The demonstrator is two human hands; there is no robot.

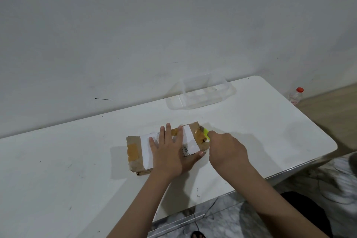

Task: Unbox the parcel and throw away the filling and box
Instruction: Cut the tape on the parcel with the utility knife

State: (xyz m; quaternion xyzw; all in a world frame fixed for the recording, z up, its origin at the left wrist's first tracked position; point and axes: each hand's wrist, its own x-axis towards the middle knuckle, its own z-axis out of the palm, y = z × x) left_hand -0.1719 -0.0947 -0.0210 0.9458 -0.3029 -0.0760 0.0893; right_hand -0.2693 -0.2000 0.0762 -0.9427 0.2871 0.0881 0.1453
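Left hand (pixel 170 152) lies flat with fingers straight and spread on top of the brown-paper-wrapped rectangular parcel (pixel 166 149), pressing it against the glossy white rectangular table (pixel 67 170); the thumb reaches to the parcel's near right corner. Right hand (pixel 226 149) is curled around a small yellow-green plastic cutter (pixel 206 135), whose tip meets the parcel's right end at the tan tape; the blade itself is too small to make out. The parcel lies near the middle of the table, carrying a white paper shipping label (pixel 190 139) and strips of tan packing tape (pixel 133 151), and appears sealed, so the step in hand is judged to be slitting the tape at that end. To do it well, keep the pressing hand behind the line of cut, hold the blade shallow so the contents are not scored, and draw the cutter away from the left thumb, which sits close to the working end. Beyond the parcel, near the wall, stands a clear plastic rectangular tray (pixel 201 92), well apart from it. A small clear bottle with a red cap (pixel 296 95) stands on the floor past the table's far right corner. Neither obstructs the cut; no waste bin is visible.
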